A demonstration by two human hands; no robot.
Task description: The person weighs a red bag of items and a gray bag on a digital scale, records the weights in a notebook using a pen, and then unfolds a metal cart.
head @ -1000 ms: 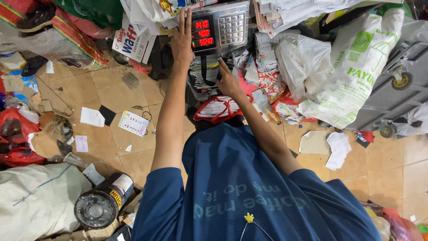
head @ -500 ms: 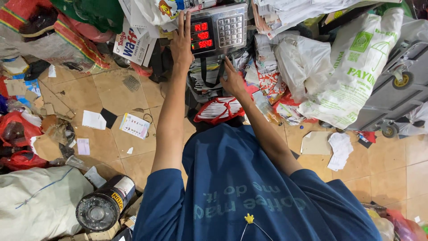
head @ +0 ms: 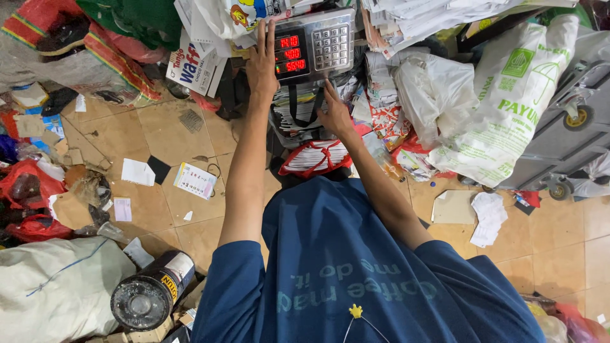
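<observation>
Now the left hand (head: 262, 63) is lying flat, fingers spread wide, steadying the grey weighing scale's display head (head: 312, 43). Meanwhile the right hand (head: 335, 113), fingers loosely extended and holding nothing, is pressing the paper bundle (head: 298, 105) just below.

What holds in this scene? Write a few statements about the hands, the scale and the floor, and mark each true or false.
1. The left hand rests flat against the scale's display head. True.
2. The display shows green digits. False: they are red.
3. The right hand lies on the floor tiles. False: it touches the bundled papers below the display.
4. A black can lies on its side at lower left. True.
5. The person's shirt is red. False: it is blue.
</observation>
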